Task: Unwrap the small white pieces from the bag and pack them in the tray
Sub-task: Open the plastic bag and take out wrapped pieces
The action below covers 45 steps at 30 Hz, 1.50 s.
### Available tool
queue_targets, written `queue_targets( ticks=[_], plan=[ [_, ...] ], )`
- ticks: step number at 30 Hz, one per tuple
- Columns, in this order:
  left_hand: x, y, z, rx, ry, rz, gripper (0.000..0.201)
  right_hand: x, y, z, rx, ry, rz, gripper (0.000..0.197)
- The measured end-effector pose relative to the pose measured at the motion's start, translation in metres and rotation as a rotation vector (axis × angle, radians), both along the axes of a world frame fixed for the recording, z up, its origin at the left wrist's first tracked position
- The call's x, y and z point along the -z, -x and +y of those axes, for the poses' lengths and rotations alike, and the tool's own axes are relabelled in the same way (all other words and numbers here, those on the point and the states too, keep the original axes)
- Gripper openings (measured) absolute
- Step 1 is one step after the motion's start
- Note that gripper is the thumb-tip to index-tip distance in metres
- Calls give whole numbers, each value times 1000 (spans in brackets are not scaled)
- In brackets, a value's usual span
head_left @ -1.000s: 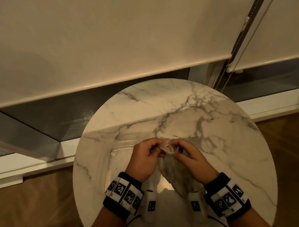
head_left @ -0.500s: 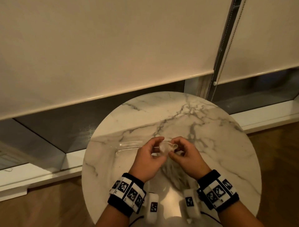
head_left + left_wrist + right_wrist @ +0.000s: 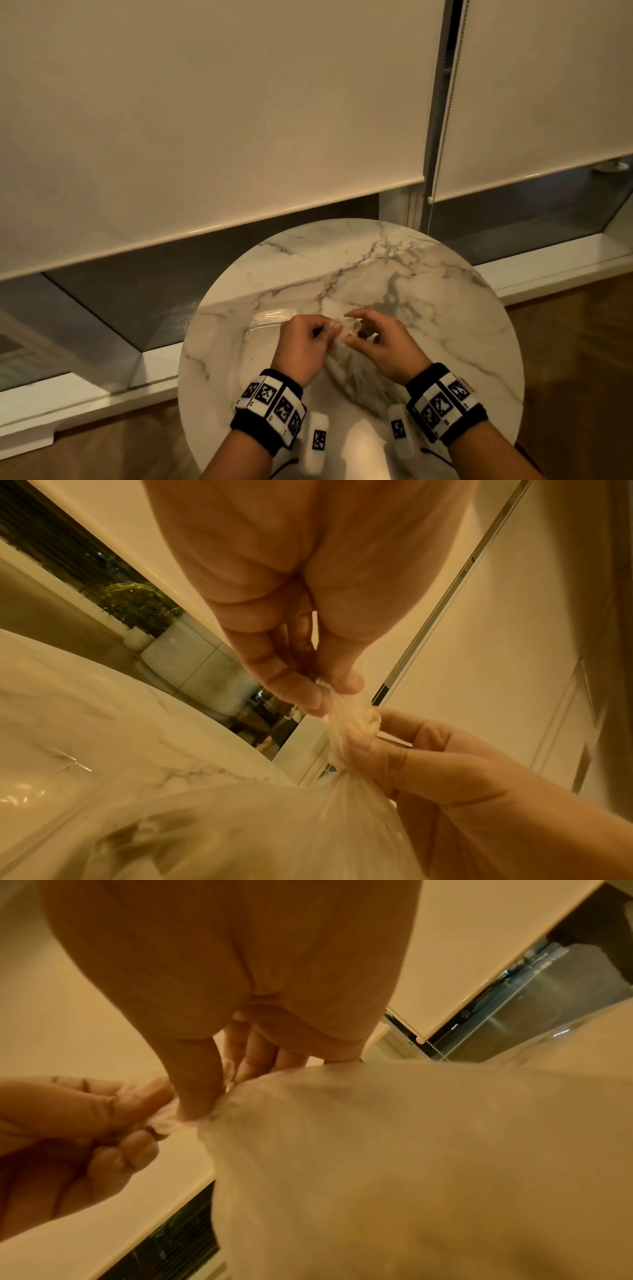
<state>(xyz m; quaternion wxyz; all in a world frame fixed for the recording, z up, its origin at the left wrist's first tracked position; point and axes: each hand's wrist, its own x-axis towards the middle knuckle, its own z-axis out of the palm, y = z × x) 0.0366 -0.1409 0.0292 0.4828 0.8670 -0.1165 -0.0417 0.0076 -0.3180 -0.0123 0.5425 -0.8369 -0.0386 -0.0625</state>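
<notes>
A thin clear plastic bag [image 3: 352, 373] hangs between my hands over the round marble table [image 3: 445, 308]. Its twisted, knotted neck [image 3: 349, 721] is pinched from both sides. My left hand [image 3: 325, 330] pinches the loose end of the knot [image 3: 161, 1121]; my right hand [image 3: 356, 330] pinches the neck just where the bag body [image 3: 411, 1164] begins. The white pieces inside show only as pale blurred shapes [image 3: 164, 831]. A clear plastic tray [image 3: 270, 317] lies on the table just beyond my left hand, hard to make out.
The table stands against a low window sill [image 3: 548, 260] with roller blinds [image 3: 239, 120] drawn most of the way down and a bead chain [image 3: 442, 137] hanging behind it. Wooden floor [image 3: 582, 359] surrounds the table.
The head camera tilted upward, so the table sits lower in view. Both hands stayed on the bag's knot, fingers shifting slightly as they work at it.
</notes>
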Motion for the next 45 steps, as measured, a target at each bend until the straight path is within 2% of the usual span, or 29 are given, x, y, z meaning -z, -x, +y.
queue_targets(
  ticks=[10, 14, 17, 22, 24, 27, 29, 30, 32, 34, 36, 38, 39, 45],
  plan=[
    [-7, 7, 19, -34, -69, -72, 28, 7, 7, -1, 65, 285, -118, 26],
    [-11, 6, 30, -92, -54, -86, 32, 12, 8, -7, 68, 346, -115, 10],
    [-22, -6, 56, -184, -51, -130, 25, 21, 11, -28, 156, 335, -87, 5],
    [-36, -7, 70, -107, -51, -91, 24, 18, 13, -37, 116, 346, -150, 6],
    [-34, -5, 66, -112, 62, -74, 22, 15, 11, -35, 106, 329, -160, 8],
    [-33, -1, 58, -129, 411, 11, 21, 6, 10, -30, 118, 244, -136, 8],
    [-26, 2, 52, -133, 657, 145, 36, -4, 10, -22, 86, 126, -88, 7],
    [-20, 2, 48, -132, 704, 219, 48, -9, 9, -17, 63, 72, -67, 8],
    [-9, 0, 38, -73, 606, 345, 69, -17, 6, -9, 26, -8, -49, 12],
    [-4, 0, 24, 75, 444, 406, 72, -21, 1, -4, -22, -78, -50, 15],
    [-3, -4, 11, 206, 334, 371, 44, -25, -5, -3, -77, -105, -65, 18],
    [-9, -12, 2, 246, 238, 295, 12, -28, -11, -5, -114, -65, -66, 20],
    [-12, -17, 0, 248, 197, 268, 5, -29, -14, -6, -126, -38, -61, 20],
    [-26, -53, -1, 205, 8, 149, 11, -52, -41, -26, -119, 65, 12, 33]
  ],
)
